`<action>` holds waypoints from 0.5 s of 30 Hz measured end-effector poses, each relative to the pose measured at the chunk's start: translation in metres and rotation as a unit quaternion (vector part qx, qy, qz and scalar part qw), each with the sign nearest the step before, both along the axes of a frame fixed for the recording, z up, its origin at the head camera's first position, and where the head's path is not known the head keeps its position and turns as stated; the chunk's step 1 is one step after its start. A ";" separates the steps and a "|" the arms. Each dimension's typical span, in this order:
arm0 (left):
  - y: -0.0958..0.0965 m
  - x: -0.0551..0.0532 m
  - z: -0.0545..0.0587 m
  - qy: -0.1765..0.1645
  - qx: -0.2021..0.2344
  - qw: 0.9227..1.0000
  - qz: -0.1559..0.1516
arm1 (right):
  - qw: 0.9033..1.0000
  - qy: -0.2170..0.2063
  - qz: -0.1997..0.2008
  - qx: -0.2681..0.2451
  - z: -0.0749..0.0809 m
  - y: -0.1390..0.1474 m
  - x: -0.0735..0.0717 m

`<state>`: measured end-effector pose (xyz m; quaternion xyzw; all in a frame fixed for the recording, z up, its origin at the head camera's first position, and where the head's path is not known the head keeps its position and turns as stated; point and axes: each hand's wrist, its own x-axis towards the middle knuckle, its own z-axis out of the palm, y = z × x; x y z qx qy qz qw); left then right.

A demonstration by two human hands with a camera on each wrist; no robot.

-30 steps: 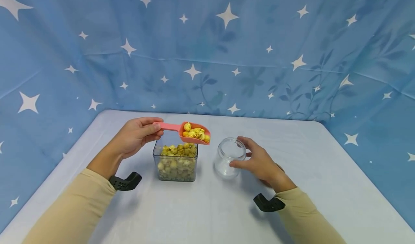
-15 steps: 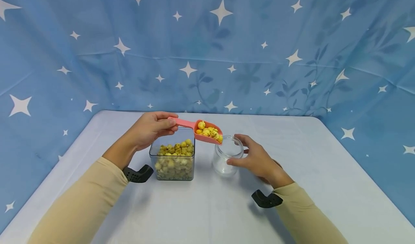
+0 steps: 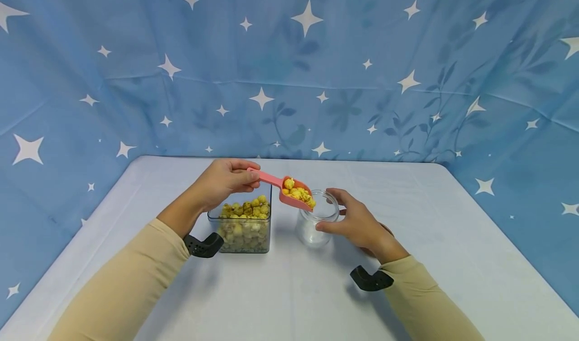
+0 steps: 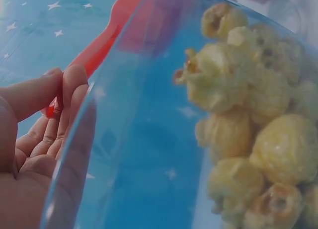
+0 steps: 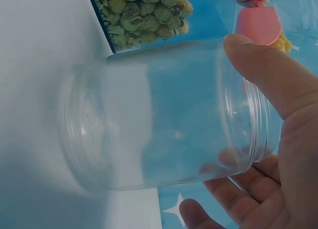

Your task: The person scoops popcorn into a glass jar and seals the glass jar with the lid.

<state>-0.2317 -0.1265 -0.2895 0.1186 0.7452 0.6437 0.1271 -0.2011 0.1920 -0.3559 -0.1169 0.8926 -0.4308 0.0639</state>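
The blue curtain, scattered with white stars, fills the upper half of the frame and runs down both edges. Below it the white table takes up the middle and bottom. My left sleeve and right sleeve, both tan, enter at the lower left and lower right. Left of centre, the clear box stands on the table, partly filled with yellow popcorn. Right of centre, my right hand curves around the jar, thumb on one side, fingers on the other, near its neck. My left hand, at the box's far left corner in the frame, is drawn in, thumb and fingertips pinching the handle of the scoop. The jar, clear glass, stands upright near the box but apart from it. The pink scoop, mid-frame, slants down rightward, its lip overlapping the left of the jar's mouth; whether they touch I cannot tell. Black mounts sit at my wrists. Smallest are the yellow pieces heaped in the scoop.
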 end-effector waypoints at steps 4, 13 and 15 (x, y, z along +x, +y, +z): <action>0.002 0.002 0.001 0.003 -0.016 1.000 0.004 | 1.000 0.001 -0.002 0.007 0.000 -0.001 0.000; 0.003 0.004 0.005 0.013 -0.028 1.000 0.002 | 1.000 0.016 0.014 -0.002 -0.002 0.000 -0.001; 0.003 0.004 0.006 0.016 -0.029 0.999 0.001 | 1.000 0.023 0.017 -0.003 -0.002 0.001 -0.001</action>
